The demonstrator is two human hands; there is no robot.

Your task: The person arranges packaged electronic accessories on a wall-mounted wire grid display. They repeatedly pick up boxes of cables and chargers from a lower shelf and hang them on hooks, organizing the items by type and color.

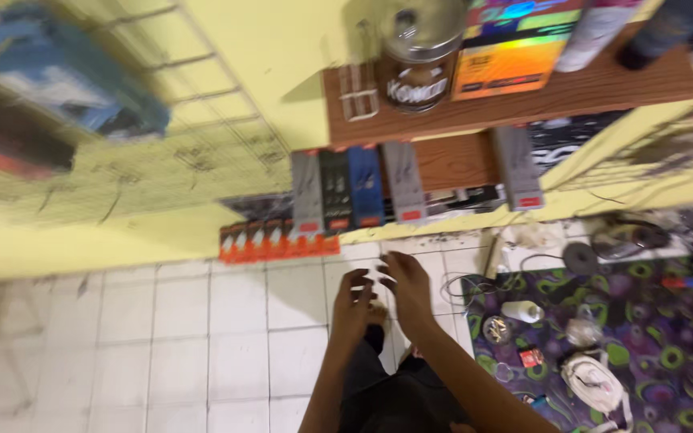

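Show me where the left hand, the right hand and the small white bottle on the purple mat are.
left hand (353, 301), head view, back of hand
right hand (407, 290), head view, back of hand
small white bottle (521, 311), head view, its side

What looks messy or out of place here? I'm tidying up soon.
Small items lie scattered on the purple patterned mat: a white bottle on its side and a loose white cable. Both hands hover over the white tile floor.

We see our left hand (352, 309) and right hand (407, 290) bare, forearms unsleeved, no rings or watch, dark trousers (391, 397) below.
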